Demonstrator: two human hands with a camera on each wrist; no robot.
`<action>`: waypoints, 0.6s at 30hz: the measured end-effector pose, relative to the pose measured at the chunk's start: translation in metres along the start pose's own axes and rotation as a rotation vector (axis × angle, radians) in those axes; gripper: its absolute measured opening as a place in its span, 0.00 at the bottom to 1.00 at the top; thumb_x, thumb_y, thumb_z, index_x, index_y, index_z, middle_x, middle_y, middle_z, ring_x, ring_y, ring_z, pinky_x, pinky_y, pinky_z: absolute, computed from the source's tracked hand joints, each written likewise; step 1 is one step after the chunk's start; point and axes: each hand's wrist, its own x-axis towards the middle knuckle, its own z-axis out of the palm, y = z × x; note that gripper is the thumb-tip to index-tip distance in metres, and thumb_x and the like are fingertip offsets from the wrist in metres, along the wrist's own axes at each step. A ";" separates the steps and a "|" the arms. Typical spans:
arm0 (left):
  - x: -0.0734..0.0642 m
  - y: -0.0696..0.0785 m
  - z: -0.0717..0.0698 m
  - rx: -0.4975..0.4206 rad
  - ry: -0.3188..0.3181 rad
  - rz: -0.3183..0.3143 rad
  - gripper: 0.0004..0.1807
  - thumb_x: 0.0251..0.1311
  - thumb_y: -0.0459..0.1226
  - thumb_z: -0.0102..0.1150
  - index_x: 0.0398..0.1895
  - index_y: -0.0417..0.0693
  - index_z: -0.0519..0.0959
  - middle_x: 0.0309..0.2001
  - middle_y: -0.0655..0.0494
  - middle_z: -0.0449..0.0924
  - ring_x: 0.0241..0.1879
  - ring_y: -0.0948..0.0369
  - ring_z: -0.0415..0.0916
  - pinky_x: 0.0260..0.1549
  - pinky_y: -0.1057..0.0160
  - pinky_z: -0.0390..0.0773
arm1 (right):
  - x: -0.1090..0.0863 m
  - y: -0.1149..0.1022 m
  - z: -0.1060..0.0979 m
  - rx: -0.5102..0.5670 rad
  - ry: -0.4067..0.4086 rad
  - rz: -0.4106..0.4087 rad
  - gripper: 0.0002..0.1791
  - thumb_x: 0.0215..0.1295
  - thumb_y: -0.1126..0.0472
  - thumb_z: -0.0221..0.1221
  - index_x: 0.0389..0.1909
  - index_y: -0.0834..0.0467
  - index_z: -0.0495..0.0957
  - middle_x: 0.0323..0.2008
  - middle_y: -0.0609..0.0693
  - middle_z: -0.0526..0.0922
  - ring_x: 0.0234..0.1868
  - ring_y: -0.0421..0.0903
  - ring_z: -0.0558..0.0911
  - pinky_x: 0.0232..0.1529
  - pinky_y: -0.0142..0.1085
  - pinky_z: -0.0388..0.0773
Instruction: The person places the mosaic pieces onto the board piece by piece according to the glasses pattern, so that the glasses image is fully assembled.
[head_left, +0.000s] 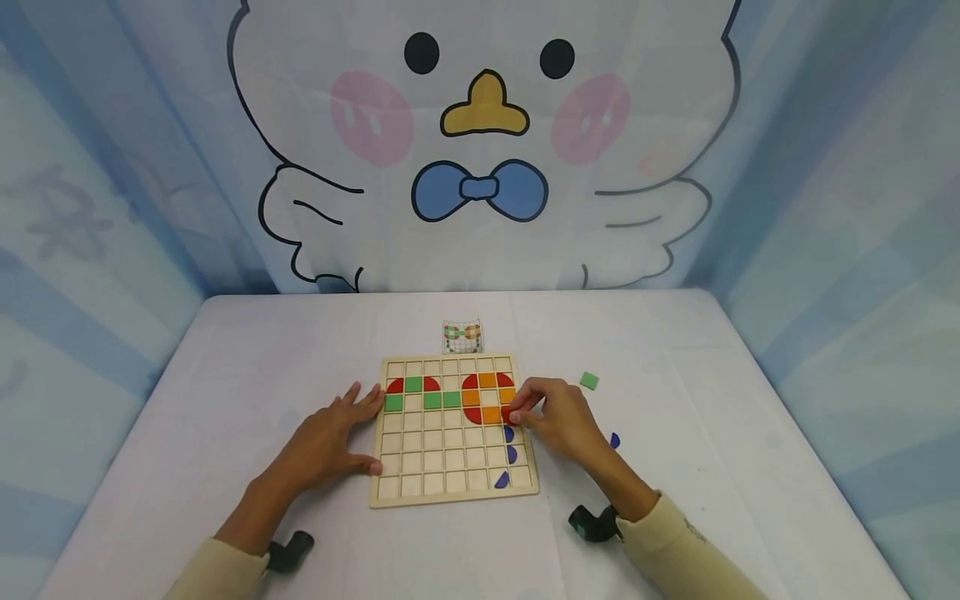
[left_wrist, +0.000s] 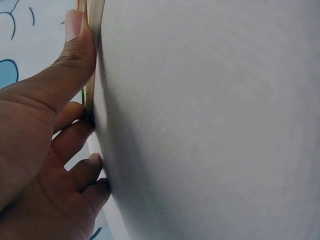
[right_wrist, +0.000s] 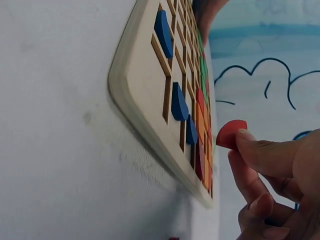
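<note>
A wooden grid board lies on the white table, its upper rows partly filled with red quarter-round, green square and orange square tiles. Several empty cells show bare wood; three blue pieces sit in the right-hand column. My left hand rests against the board's left edge, fingers spread and thumb touching the frame. Above the right side, my right hand pinches a red quarter-round tile between thumb and finger. In the right wrist view that tile is apart from the board.
A small pattern card stands or lies just behind the board. To the right, a green square tile and a blue piece lie loose on the tablecloth. Printed curtains enclose the table's back and sides.
</note>
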 end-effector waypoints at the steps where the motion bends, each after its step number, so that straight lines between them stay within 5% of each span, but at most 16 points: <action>1: 0.000 0.000 0.000 0.001 0.000 -0.001 0.64 0.42 0.54 0.85 0.84 0.54 0.60 0.83 0.45 0.58 0.81 0.31 0.53 0.74 0.27 0.63 | 0.000 -0.003 0.002 0.004 -0.005 -0.006 0.07 0.63 0.61 0.75 0.33 0.48 0.85 0.28 0.42 0.84 0.35 0.46 0.74 0.36 0.37 0.69; 18: 0.001 -0.001 0.001 0.008 0.003 0.007 0.65 0.43 0.54 0.85 0.84 0.54 0.59 0.83 0.45 0.58 0.81 0.31 0.53 0.74 0.27 0.63 | 0.012 -0.043 0.038 0.100 -0.061 -0.203 0.09 0.64 0.61 0.75 0.31 0.46 0.84 0.26 0.39 0.85 0.24 0.39 0.76 0.26 0.32 0.70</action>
